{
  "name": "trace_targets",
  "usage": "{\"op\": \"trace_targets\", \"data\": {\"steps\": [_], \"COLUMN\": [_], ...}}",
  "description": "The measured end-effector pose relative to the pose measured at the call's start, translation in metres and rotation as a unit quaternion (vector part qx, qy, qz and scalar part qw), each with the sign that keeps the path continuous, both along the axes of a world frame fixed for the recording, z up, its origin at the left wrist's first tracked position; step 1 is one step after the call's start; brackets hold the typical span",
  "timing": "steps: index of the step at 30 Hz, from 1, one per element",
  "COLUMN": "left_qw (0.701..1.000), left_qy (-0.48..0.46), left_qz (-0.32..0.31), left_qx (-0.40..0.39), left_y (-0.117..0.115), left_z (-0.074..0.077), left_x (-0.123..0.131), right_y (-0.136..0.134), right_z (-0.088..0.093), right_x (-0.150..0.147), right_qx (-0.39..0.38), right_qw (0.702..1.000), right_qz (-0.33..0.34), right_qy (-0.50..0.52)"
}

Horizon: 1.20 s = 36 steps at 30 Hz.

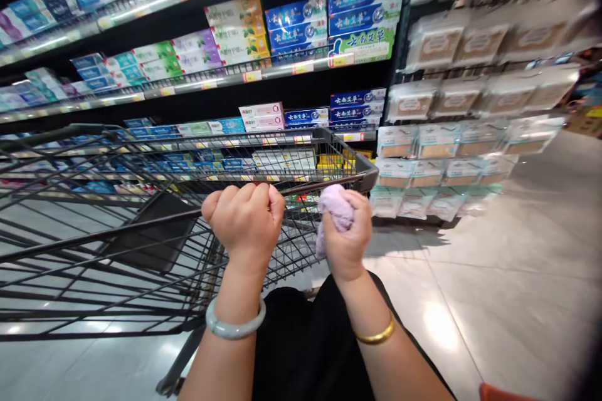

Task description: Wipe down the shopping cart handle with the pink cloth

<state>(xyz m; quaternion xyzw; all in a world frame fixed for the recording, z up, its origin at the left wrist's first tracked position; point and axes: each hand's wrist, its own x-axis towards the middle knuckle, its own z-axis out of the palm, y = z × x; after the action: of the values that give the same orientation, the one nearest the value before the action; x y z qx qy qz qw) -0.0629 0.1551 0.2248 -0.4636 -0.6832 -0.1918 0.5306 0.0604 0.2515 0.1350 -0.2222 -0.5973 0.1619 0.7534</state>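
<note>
Left hand (247, 219) closing fingers over cart rim (305, 187); right hand (352, 237) gripping lilac cloth (336, 205), perhaps touching rim; floor (493, 250) lying open rightward.

The lilac cloth (336, 208) looks fluffy and matt. The cart (188, 216) seems dark metal wire. On the right, the floor (512, 263) gleams smooth.

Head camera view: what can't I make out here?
All in the head view:
Left hand: fingertips hidden by its own fist.
Purple cloth: partly hidden by the right hand.
Shopping cart: cut off by the left edge.
Orange-red object: cut off by the bottom edge.
Shelf labels: print too small.
</note>
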Motion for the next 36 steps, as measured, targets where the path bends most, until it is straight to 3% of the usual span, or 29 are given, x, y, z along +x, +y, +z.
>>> {"op": "trace_targets", "data": {"steps": [4, 10, 12, 15, 17, 19, 22, 25, 29, 36], "left_qw": [1.000, 1.000, 0.998, 0.981, 0.971, 0.970, 0.972, 0.971, 0.978, 0.987], "left_qy": [0.008, -0.013, -0.041, -0.087, -0.094, -0.084, -0.073, -0.060, -0.030, -0.009], "left_qz": [0.008, -0.003, -0.046, -0.161, -0.189, -0.167, -0.085, -0.045, -0.054, -0.084], "left_qx": [-0.012, -0.025, -0.029, -0.071, -0.116, -0.157, -0.209, -0.225, -0.197, -0.137], "left_y": [-0.002, -0.007, -0.003, 0.011, 0.026, 0.041, 0.056, 0.060, 0.058, 0.056], "left_z": [-0.002, 0.004, 0.010, 0.018, 0.021, 0.023, 0.021, 0.017, 0.012, 0.007], "left_x": [-0.003, -0.002, 0.006, 0.023, 0.035, 0.045, 0.053, 0.055, 0.052, 0.044], "right_y": [-0.007, 0.020, 0.016, 0.007, 0.010, 0.019, 0.030, 0.025, 0.016, 0.034], "right_z": [0.003, -0.001, 0.001, 0.005, 0.006, 0.005, 0.004, 0.006, 0.010, 0.009], "right_x": [-0.003, 0.012, 0.009, 0.003, 0.005, 0.011, 0.020, 0.017, 0.013, 0.029], "right_qx": [0.051, -0.078, -0.056, 0.006, 0.000, -0.048, -0.104, -0.076, -0.042, -0.120], "right_qw": [0.996, 0.996, 0.998, 1.000, 1.000, 0.998, 0.991, 0.995, 0.999, 0.986], "right_qz": [0.041, -0.034, -0.021, 0.017, 0.024, 0.007, -0.031, -0.031, 0.014, -0.066], "right_qy": [-0.057, 0.041, 0.025, -0.015, -0.003, 0.036, 0.080, 0.057, 0.010, 0.095]}}
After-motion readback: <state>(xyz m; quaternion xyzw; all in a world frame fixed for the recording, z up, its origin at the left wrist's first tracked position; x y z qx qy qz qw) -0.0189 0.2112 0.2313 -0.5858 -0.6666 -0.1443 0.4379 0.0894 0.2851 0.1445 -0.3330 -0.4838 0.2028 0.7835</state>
